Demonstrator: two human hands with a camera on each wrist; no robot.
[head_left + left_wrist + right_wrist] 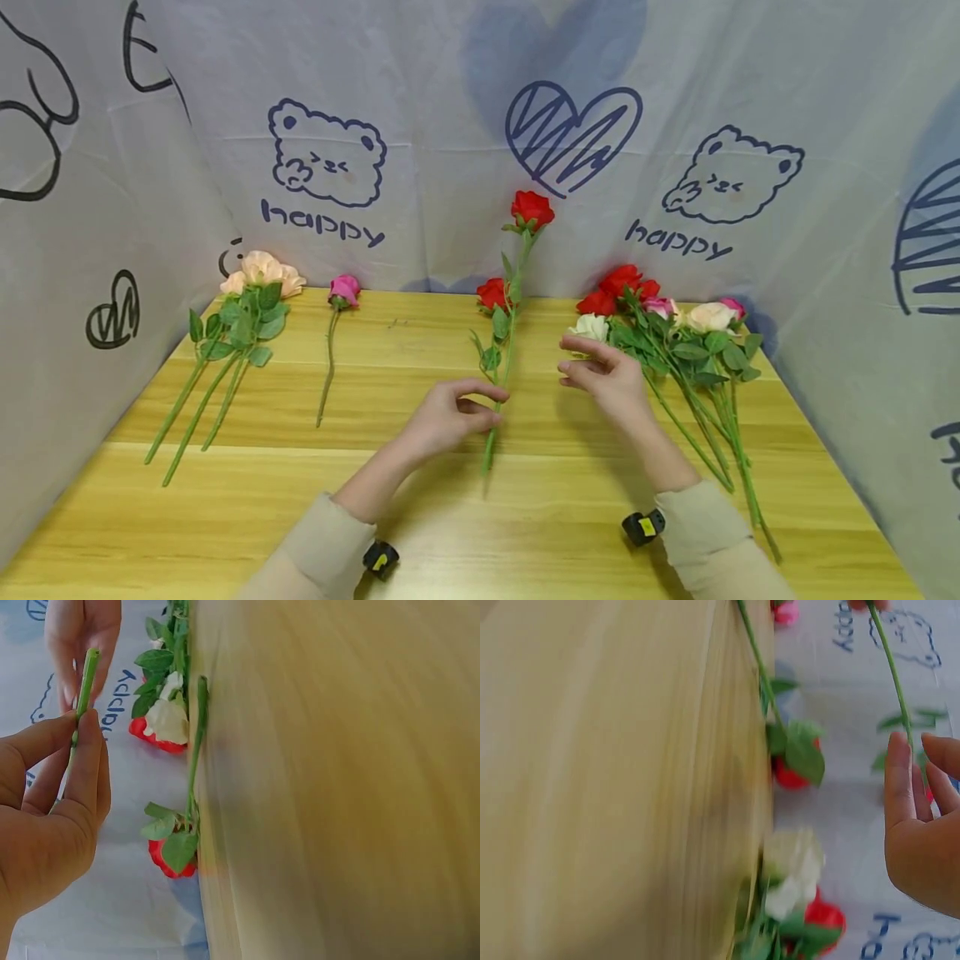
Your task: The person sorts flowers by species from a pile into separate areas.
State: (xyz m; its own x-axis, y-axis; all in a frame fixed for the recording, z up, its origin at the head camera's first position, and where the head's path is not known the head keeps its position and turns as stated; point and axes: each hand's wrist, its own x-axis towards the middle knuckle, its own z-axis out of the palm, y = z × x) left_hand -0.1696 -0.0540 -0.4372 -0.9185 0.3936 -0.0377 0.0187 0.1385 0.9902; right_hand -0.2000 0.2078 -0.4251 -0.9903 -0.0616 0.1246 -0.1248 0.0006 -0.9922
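Note:
My left hand (444,421) pinches the lower stem of a red rose (532,208) between thumb and fingers. The rose stands raised above the table, bloom up and tilted slightly right. In the left wrist view, the cut end of its green stem (88,675) pokes out past the fingertips. My right hand (611,383) hovers to the right of that stem, apart from it, fingers loosely bent and holding nothing. Behind the held rose, another red rose (492,293) lies on the table, its stem partly hidden.
On the wooden table (247,533), peach roses (266,271) lie at the left beside a single pink rose (345,290). Toward the right is a pile with red roses (626,282), a white rose (588,327) and several others. A printed cloth (450,125) rises behind.

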